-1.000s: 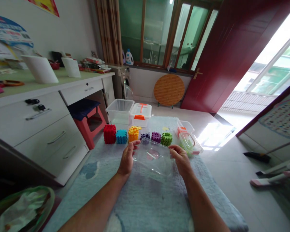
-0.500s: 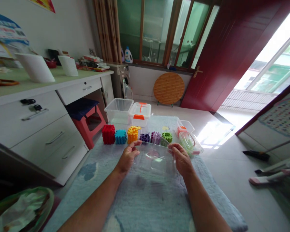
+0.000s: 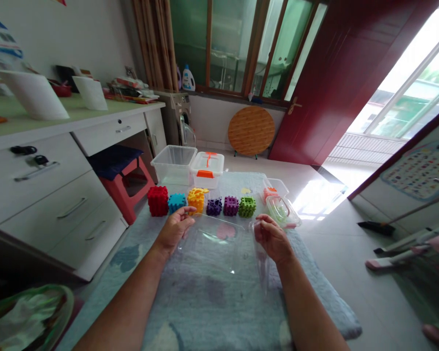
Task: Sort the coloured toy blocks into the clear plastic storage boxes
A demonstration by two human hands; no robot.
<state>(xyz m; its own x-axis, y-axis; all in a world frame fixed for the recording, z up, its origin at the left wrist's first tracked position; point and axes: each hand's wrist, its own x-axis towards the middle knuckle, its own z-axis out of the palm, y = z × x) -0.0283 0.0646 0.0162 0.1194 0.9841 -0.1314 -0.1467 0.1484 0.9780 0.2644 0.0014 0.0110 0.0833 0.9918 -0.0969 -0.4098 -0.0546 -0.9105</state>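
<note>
Both my hands hold a clear plastic box (image 3: 219, 248) just above a pale blue rug (image 3: 212, 297). My left hand (image 3: 173, 229) grips its left rim and my right hand (image 3: 272, 239) grips its right rim, fingers curled. Beyond the box stands a row of foam puzzle cubes: red (image 3: 157, 200), blue (image 3: 177, 202), yellow (image 3: 197, 199), dark purple (image 3: 214, 206), purple (image 3: 230, 205) and green (image 3: 247, 206).
Two clear tubs (image 3: 173, 164), one with an orange-latched lid (image 3: 207, 169), stand behind the cubes. More clear containers (image 3: 281, 207) lie at the right. A white desk with drawers (image 3: 51, 180) and a red stool (image 3: 122, 178) are at left. Mops (image 3: 406, 246) lie on the floor right.
The clear box has come down and toward me, tipping flatter over the rug. My hands have spread slightly apart with it. The camera view has shifted a little to the right.
</note>
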